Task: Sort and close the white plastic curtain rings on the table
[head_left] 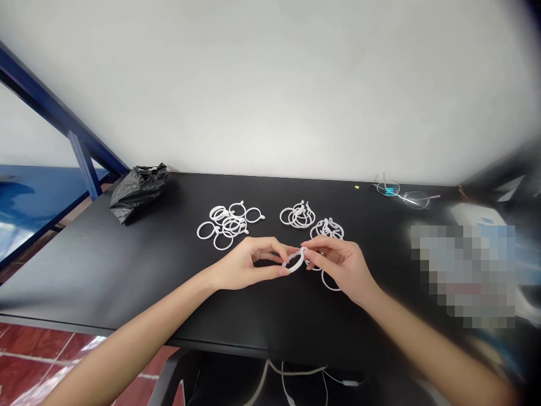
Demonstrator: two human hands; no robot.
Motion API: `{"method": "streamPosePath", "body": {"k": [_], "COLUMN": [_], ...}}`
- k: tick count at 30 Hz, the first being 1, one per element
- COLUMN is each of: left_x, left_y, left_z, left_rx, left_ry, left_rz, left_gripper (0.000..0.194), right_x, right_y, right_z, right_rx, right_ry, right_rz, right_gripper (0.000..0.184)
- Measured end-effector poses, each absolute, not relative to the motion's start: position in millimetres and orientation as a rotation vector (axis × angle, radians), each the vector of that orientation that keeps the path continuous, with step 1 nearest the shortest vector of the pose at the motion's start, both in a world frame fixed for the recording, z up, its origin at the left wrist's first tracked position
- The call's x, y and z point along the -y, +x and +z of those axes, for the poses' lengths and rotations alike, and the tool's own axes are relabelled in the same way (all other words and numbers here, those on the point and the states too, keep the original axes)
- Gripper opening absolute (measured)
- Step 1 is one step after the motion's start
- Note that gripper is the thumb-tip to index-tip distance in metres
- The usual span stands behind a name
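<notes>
A white plastic curtain ring (pixel 298 264) with a small eyelet is held up over the black table. My left hand (pixel 247 264) pinches its left side between thumb and fingers. At the eyelet end, my right hand (pixel 344 265) grips the same ring with thumb and fingertips. Left of centre lies a loose pile of similar white rings (pixel 234 225). A smaller cluster of rings (pixel 301 216) sits behind my hands. More rings (pixel 328 228) lie just beyond my right hand, which partly hides them, and one ring (pixel 331 287) shows beneath its palm.
A crumpled black plastic bag (pixel 139 189) rests at the table's back left. Eyeglasses (pixel 416 199) lie at the back right, near a blurred, pixelated item (pixel 469 276). The white wall (pixel 270 90) borders the black table (pixel 160 270). Cables (pixel 296 372) hang below the front edge.
</notes>
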State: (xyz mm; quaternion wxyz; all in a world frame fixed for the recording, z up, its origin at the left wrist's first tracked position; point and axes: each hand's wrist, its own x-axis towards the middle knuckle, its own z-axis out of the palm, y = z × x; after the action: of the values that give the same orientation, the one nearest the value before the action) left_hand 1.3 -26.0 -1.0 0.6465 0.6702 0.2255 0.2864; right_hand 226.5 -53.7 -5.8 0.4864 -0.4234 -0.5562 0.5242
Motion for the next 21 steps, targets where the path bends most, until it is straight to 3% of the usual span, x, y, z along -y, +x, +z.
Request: {"method": "streamPosePath", "body": {"k": [3, 8, 12, 21], "left_x": [26.4, 32.9, 37.2, 32.4], "left_y": [1.6, 12.4, 21.1, 12.5], "left_z": [0.2, -3.1, -9.4, -9.0], "left_rx": [-0.555, -0.72, -0.833, -0.736], "left_ry": [1.571, 1.683, 1.754, 1.705], "left_rz": [0.702, 0.724, 0.815, 0.882], "left_gripper": [0.016, 0.056, 0.04, 0.04], "right_x": [54.0, 58.9, 60.4, 59.4], "right_y": [226.9, 222.9, 221.2, 227.5], "right_z": [-6.8, -8.8, -10.7, -12.2], "right_rx": [1.364, 1.419, 1.47, 1.632], "right_ry": [-1.014, -0.986, -0.968, -0.963], "right_rz": [1.232, 1.025, 0.95, 0.732], "right_gripper": [0.012, 0.008, 0.011, 0.022]}}
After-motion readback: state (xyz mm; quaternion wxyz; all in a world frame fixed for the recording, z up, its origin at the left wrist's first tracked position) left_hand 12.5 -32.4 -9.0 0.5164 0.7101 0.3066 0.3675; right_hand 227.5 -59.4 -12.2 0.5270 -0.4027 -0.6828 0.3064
